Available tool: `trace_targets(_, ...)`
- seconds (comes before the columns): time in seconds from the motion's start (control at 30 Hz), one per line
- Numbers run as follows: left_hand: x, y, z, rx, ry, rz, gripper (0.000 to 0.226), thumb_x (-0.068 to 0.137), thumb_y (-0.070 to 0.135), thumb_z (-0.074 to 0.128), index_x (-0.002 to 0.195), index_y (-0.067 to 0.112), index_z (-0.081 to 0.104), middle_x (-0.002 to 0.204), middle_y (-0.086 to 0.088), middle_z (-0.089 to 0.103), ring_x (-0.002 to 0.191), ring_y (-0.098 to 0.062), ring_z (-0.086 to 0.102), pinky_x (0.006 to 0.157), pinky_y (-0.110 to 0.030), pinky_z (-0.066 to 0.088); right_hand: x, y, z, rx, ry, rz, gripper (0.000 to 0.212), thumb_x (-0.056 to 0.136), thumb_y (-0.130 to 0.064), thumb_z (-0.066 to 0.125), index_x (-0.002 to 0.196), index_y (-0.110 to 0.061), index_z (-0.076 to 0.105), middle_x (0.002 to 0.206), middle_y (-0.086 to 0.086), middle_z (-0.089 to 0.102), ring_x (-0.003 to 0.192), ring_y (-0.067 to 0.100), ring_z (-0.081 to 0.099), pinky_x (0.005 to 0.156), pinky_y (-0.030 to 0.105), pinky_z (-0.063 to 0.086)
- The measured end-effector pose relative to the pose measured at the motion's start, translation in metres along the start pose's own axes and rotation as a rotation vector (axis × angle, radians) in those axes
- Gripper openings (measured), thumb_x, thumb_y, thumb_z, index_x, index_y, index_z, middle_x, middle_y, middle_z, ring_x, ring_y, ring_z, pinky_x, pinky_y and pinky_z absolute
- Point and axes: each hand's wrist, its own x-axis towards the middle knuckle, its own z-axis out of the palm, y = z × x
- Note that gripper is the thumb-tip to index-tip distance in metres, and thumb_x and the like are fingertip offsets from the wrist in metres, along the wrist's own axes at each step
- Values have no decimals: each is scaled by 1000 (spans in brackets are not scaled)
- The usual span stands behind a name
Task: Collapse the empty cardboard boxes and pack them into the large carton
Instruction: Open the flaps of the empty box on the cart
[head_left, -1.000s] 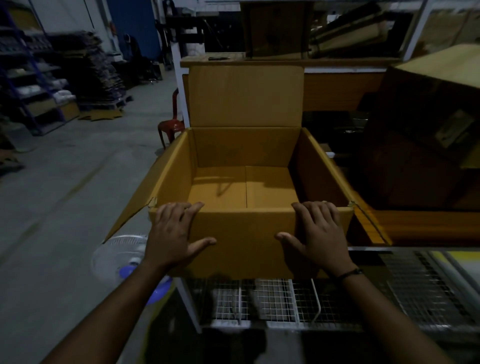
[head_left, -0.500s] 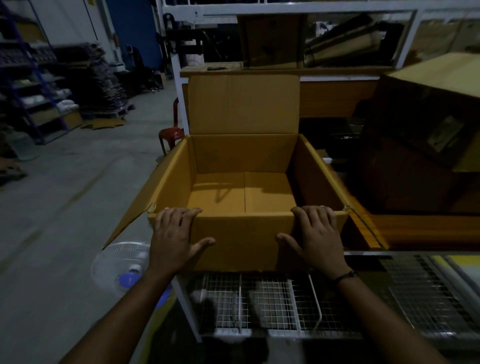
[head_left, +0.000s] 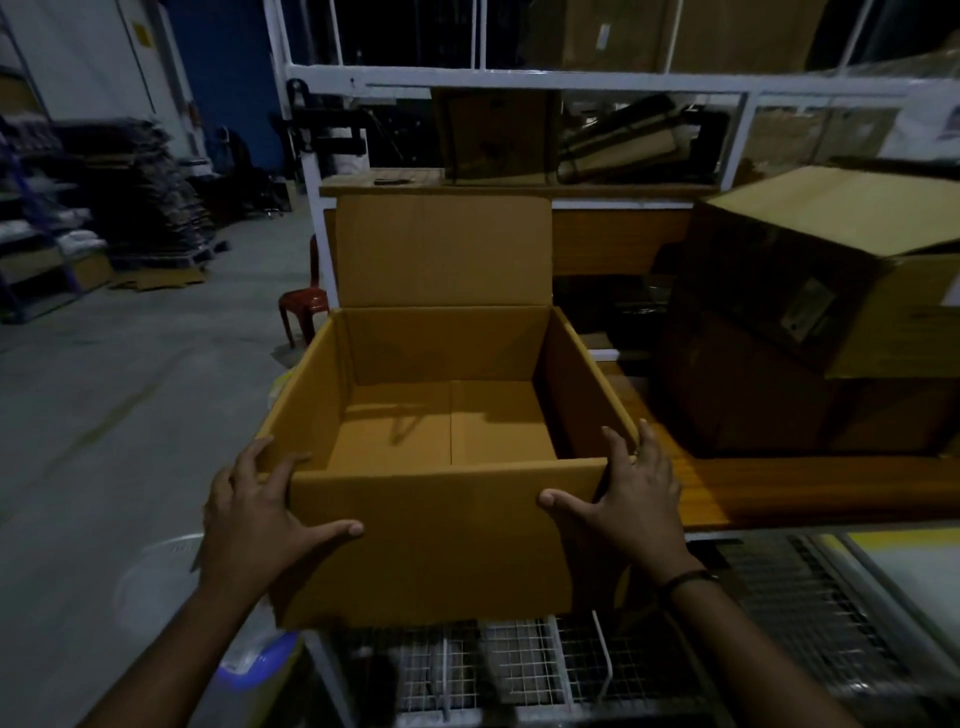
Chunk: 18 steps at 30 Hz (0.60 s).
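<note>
An empty open cardboard box (head_left: 436, 545) fills the middle of the view, its far flap standing upright. My left hand (head_left: 249, 514) holds the near left corner, thumb across the front wall and fingers round the left side. At the near right corner my right hand (head_left: 634, 499) holds the box the same way, with the thumb on the front wall and the fingers up the right side. The box's floor is bare. A larger closed carton (head_left: 841, 291) sits tilted to the right.
A white wire-mesh rack (head_left: 519, 670) lies below the box. A wooden bench top (head_left: 810, 493) runs to the right under the carton. A white-framed shelf (head_left: 519, 80) with more cardboard stands behind. A red stool (head_left: 304, 306) and a fan (head_left: 171, 587) are at left on the concrete floor.
Both hands slid from the box's near rim out to its near corners. The box now looks nearer and larger, and its side flaps no longer stick outward.
</note>
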Motion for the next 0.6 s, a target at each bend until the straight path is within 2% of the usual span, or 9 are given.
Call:
trace_targets(0.1, 0, 1, 3, -4, 34, -6, 125, 40, 109, 48, 139, 34, 54, 153, -8, 32, 131, -49, 43, 97, -71, 46, 0, -1, 0, 5, 27, 2, 133, 51, -106, 44, 158, -30, 20, 167, 10, 6, 151, 38, 17, 114, 59, 31)
trace_targets(0.2, -3, 3, 2, -2, 33, -10, 126, 40, 109, 46, 143, 35, 50, 154, -8, 29, 132, -48, 41, 97, -71, 45, -2, -1, 1, 1, 25, -5, 133, 52, -107, 42, 158, -29, 22, 167, 9, 5, 150, 37, 18, 114, 59, 32)
trace_targets(0.3, -7, 8, -2, 92, 21, -15, 128, 43, 112, 39, 145, 35, 50, 162, -10, 27, 145, -45, 30, 111, -71, 28, -4, -1, 2, -20, 20, -14, 133, 53, -109, 34, 158, -30, 20, 168, 8, -3, 153, 37, 12, 118, 60, 26)
trace_targets(0.37, -11, 20, -4, 157, 71, 46, 124, 48, 111, 38, 141, 33, 57, 164, -12, 31, 151, -44, 20, 116, -72, 10, -7, -2, 2, -41, 24, -24, 131, 55, -110, 28, 159, -31, 19, 169, 7, -7, 154, 36, 3, 122, 61, 16)
trace_targets(0.43, -15, 40, -3, 168, 74, 136, 119, 51, 111, 37, 138, 33, 61, 164, -10, 34, 154, -43, 14, 118, -72, 1, -11, -5, 1, -47, 20, -44, 126, 58, -108, 24, 159, -32, 18, 169, 6, -10, 155, 34, -8, 123, 60, 6)
trace_targets(0.5, -13, 65, 1, 146, 38, 220, 114, 54, 110, 36, 137, 36, 62, 163, -8, 38, 155, -41, 14, 119, -72, 0, -16, -9, 0, -45, 25, -64, 118, 64, -104, 27, 159, -34, 19, 170, 4, -10, 155, 32, -15, 123, 58, 0)
trace_targets(0.6, -6, 104, 11, 96, -19, 360, 106, 58, 108, 39, 132, 36, 65, 157, -8, 46, 153, -40, 22, 119, -73, 2, -24, -13, 0, -39, 36, -70, 104, 76, -94, 37, 159, -34, 19, 170, 3, -8, 155, 30, -16, 123, 55, -2)
